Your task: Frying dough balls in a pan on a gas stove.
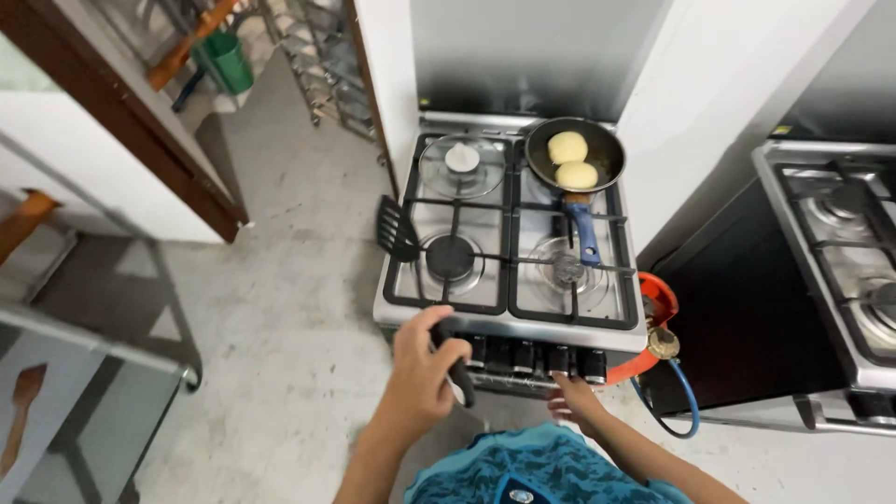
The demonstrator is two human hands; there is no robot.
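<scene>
Our left hand (420, 369) grips a black spatula (399, 230) by its handle — blade over the stove (509, 322). Our right hand (574, 399) touches a knob (563, 359), fingers loosely spread.

Single view, head-mounted, looking steeply down and slightly forward from above the person's chest. The stove (511, 233) sits centre frame at arm's reach, its hob seen almost from overhead. A second stove (840, 252) is cut off by the right edge; floor (280, 280) fills the left.
</scene>
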